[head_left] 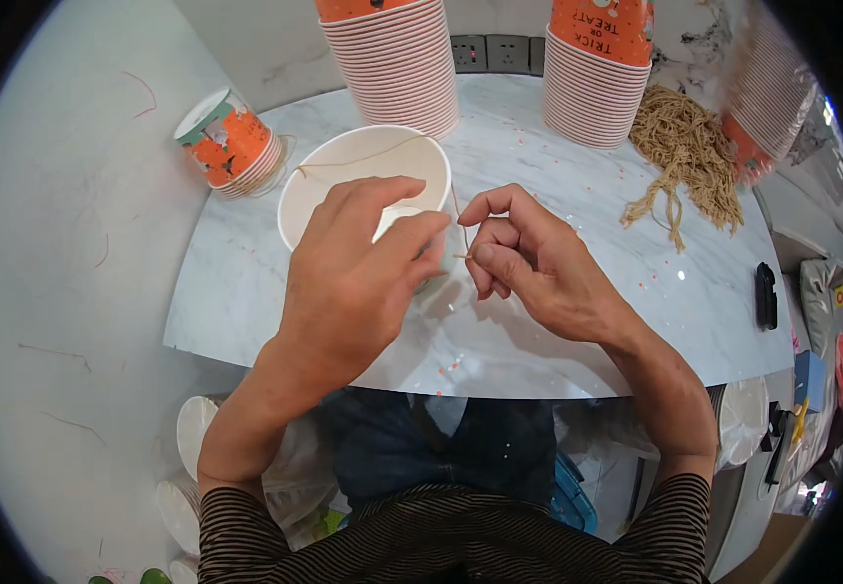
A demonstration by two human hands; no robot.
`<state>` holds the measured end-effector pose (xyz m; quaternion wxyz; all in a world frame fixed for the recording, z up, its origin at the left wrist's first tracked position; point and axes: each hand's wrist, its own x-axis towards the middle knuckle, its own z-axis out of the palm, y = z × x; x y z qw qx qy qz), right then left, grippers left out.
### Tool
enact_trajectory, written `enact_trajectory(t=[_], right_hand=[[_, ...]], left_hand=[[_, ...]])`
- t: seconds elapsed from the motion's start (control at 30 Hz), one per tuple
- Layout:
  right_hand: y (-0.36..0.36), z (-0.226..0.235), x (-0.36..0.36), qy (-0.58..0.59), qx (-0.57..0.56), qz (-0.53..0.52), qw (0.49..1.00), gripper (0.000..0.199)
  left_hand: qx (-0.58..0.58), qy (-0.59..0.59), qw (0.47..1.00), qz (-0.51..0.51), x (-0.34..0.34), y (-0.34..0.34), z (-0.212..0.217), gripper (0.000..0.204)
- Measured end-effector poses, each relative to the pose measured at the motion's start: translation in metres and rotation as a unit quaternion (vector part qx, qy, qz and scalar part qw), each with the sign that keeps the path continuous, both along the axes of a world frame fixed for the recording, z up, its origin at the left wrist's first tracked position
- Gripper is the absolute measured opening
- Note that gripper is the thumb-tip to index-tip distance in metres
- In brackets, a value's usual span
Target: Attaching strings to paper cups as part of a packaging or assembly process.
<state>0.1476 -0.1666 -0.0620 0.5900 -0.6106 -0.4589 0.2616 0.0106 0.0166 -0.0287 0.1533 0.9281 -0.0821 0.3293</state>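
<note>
Evidently both hands are busy at one large white paper cup [363, 141], which sits with its wide mouth showing near the back left of the white marbled table [266, 311]. The left hand [351, 268] curves over the cup's near side, its thumb and forefinger apart; whether it grips the wall I cannot tell, since the hand itself hides the contact. Just beside it, the right hand [530, 255] is closed narrowly, thumb against fingertips, pinching one tan string [460, 256] whose short end pokes out to the left. One strand crosses the cup's mouth and another runs from near its right rim down to the right hand — whether they are a single length I cannot tell.

Around them stand four stacks of nested cups. Two tall ones, upside down with orange bodies uppermost, are at the back: the left stack [392, 73] just behind the white cup, the right stack [596, 88] well apart from it. A third, the wrapped stack [767, 97], is in clear plastic at the far right; the fourth, a shorter stack [232, 146], tilts at the left with string around its rims. One heap of tan string [684, 146] lies by the right stack, and one small black object [767, 296] near the table's right edge — plus scattered orange and white flecks, too many to count.
</note>
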Motion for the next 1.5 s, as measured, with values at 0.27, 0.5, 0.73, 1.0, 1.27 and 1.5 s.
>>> enact_trajectory(t=[0.27,0.5,0.73,1.0,1.27,1.5], right_hand=[[-0.002,0.001,0.001,-0.031,0.000,0.002,1.000,0.022],[-0.004,0.008,-0.001,-0.005,0.008,0.014,1.000,0.022],[-0.005,0.007,0.001,0.003,0.006,0.008,1.000,0.021],[-0.005,0.007,-0.001,-0.008,-0.006,0.004,1.000,0.019],[-0.005,0.007,-0.001,0.004,0.008,0.004,1.000,0.020],[-0.003,0.000,0.005,-0.065,0.031,-0.046,0.996,0.012]], left_hand=[[0.117,-0.023,0.993,-0.008,0.006,-0.008,0.004,0.026],[0.118,-0.024,0.993,-0.019,0.011,-0.007,0.003,0.014],[0.064,-0.015,0.997,-0.031,0.009,-0.002,0.001,0.021],[0.079,-0.005,0.996,-0.039,0.008,-0.004,0.005,0.029],[0.077,0.009,0.996,-0.042,0.010,-0.004,0.002,0.017],[0.022,0.010,0.999,-0.028,0.004,-0.004,0.003,0.019]])
